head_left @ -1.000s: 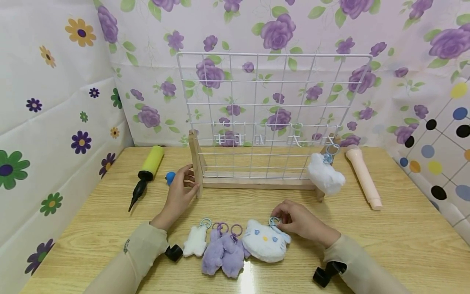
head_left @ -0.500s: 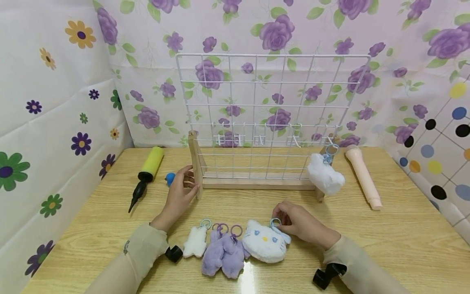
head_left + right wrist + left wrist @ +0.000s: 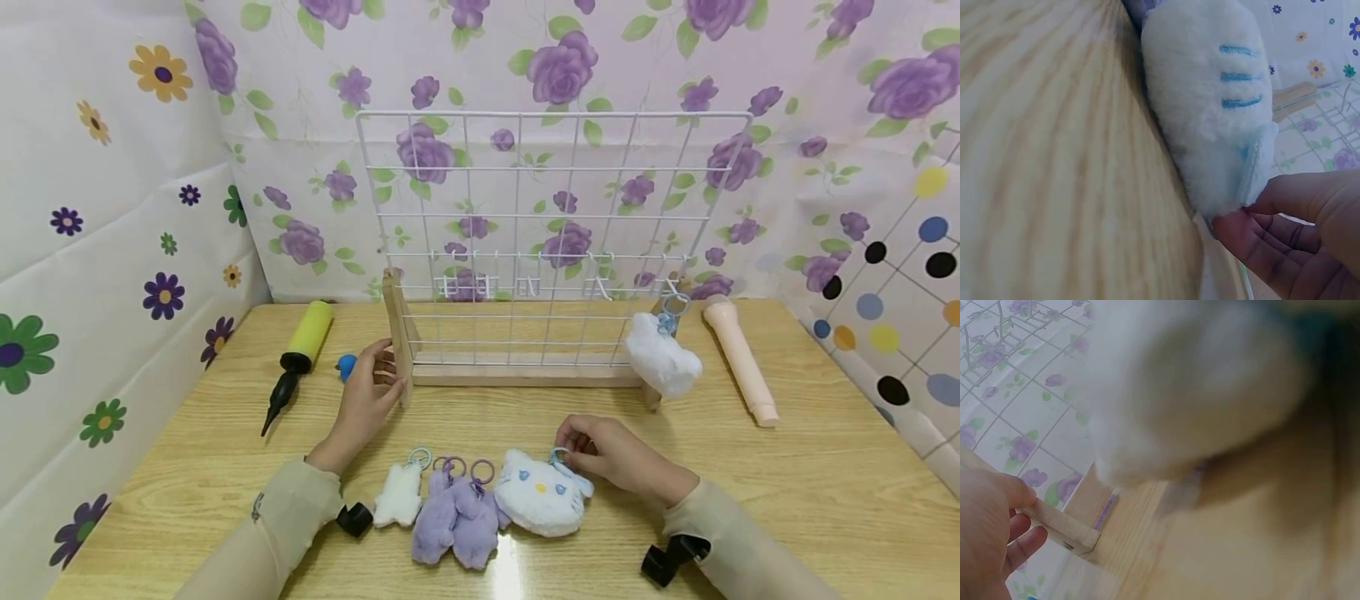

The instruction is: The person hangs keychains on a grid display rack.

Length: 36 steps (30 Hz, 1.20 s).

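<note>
In the head view my left hand (image 3: 367, 390) grips the wooden side post (image 3: 402, 350) of a white wire grid rack (image 3: 519, 215). The left wrist view shows the thumb on one face of that post and the fingers at its other side. My right hand (image 3: 611, 446) pinches the blue ring at the top of a white cat-face plush keychain (image 3: 542, 493), which lies on the table. In the right wrist view the fingertips (image 3: 1235, 234) meet at the plush's top edge, hiding part of the ring. Beside it lie purple plush keychains (image 3: 456, 521) and a small white plush keychain (image 3: 398, 493).
White hooks (image 3: 528, 283) hang in a row on the grid. A white plush keychain (image 3: 663, 357) hangs at its right end. A yellow-and-black pump (image 3: 306, 342) and a blue object (image 3: 347, 365) lie left; a pale pink tube (image 3: 741, 362) lies right.
The blue ring tips slightly under my right fingers, and that hand shifts down a little. My left hand stays on the post.
</note>
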Tool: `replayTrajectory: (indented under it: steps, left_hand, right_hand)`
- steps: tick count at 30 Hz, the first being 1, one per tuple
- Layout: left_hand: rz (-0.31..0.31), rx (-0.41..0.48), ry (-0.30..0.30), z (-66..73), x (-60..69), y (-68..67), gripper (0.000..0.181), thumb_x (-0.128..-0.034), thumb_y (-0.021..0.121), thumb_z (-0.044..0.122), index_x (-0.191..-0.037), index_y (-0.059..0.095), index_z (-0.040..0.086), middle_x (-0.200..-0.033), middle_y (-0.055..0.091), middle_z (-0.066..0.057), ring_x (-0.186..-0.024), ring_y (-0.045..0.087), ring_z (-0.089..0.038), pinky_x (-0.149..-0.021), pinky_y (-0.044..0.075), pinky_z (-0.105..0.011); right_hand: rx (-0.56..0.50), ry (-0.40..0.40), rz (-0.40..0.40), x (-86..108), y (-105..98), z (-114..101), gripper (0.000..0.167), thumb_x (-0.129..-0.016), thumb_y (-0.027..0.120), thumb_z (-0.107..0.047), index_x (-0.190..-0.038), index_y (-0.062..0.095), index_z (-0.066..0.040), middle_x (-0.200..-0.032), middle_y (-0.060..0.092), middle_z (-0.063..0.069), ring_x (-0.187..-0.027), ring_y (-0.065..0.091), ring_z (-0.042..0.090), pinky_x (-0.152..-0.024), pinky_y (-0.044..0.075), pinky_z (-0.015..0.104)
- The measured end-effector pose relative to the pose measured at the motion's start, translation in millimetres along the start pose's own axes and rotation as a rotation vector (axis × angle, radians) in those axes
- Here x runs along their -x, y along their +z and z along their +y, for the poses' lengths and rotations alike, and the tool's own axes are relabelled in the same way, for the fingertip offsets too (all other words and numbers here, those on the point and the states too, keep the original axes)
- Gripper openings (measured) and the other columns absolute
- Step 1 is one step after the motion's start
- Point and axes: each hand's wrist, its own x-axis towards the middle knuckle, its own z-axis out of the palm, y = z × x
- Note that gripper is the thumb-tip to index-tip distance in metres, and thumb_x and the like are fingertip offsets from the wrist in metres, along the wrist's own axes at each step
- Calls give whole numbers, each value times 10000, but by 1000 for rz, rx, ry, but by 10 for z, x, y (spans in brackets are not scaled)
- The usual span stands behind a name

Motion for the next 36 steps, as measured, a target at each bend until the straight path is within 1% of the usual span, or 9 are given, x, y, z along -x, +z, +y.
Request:
replayTrajectory:
  steps: [5, 8, 12, 15, 17, 19, 22, 26, 36]
  left_hand:
    - [0, -2, 0, -14, 9, 0, 595, -848, 657, -78, -1378, 386, -60, -1129, 556, -236, -941, 604, -321, -784, 577, -435]
    - [-4, -2, -2, -20, 14, 0, 597, -849, 657, -76, -1379, 383, -61, -1132, 554, -234, -942, 605, -318, -786, 579, -428]
    - [-4, 4, -4, -18, 17, -2, 590, -852, 652, -76, -1378, 385, -61, -1133, 552, -236, -943, 604, -318, -786, 579, -427]
    - [-1, 3, -3, -15, 16, -4, 589, -852, 652, -76, -1378, 386, -60, -1133, 553, -235, -942, 605, -317, -784, 577, -428]
    - [0, 0, -2, -16, 15, -5, 593, -851, 654, -77, -1379, 385, -61, -1134, 554, -235, -941, 605, -316, -784, 576, -429]
    - [0, -2, -2, -18, 13, -7, 600, -849, 656, -77, -1382, 381, -61, -1137, 554, -235, -944, 604, -315, -786, 574, -430]
    - [-1, -3, 1, -22, 11, -9, 606, -847, 657, -79, -1384, 376, -65, -1140, 552, -238, -947, 604, -318, -787, 573, -434]
    - [0, -4, 9, -23, 7, -8, 601, -849, 654, -81, -1382, 378, -65, -1138, 552, -239, -948, 605, -320, -784, 575, -434]
    - [3, 6, 20, -14, -4, 0, 590, -849, 652, -80, -1376, 388, -62, -1130, 553, -237, -943, 604, -319, -777, 576, -426]
  right_hand:
    - [-23, -14, 8, 2, -20, -18, 36, -935, 623, -136, -968, 628, -123, -845, 644, -15, -761, 562, 10, -649, 529, 193]
    - [-47, -14, 11, 9, -45, -45, 53, -940, 616, -136, -976, 628, -98, -845, 648, 12, -758, 568, 15, -641, 538, 197]
    - [-87, -18, 13, 21, -87, -91, 70, -946, 600, -109, -988, 622, -57, -846, 648, 61, -741, 583, 49, -619, 545, 208]
    - [-95, -35, 26, 27, -116, -123, 69, -946, 586, -70, -991, 621, -32, -845, 649, 90, -717, 601, 79, -600, 547, 215]
    - [-84, -55, 39, 30, -136, -145, 70, -943, 579, -52, -988, 624, -23, -833, 650, 102, -691, 604, 82, -583, 544, 218]
    - [-58, -69, 55, 33, -159, -170, 70, -941, 579, -55, -983, 630, -33, -828, 652, 91, -680, 591, 56, -575, 534, 211]
    - [-12, -96, 76, 40, -198, -199, 70, -939, 588, -74, -981, 638, -50, -826, 654, 58, -688, 562, 10, -574, 520, 202]
    - [32, -122, 92, 49, -252, -238, 69, -938, 601, -85, -985, 645, -61, -835, 658, 19, -709, 553, -10, -586, 522, 203]
    - [88, -107, 74, 86, -409, -389, 67, -943, 612, -136, -981, 665, -123, -860, 673, -19, -736, 562, -12, -618, 518, 197]
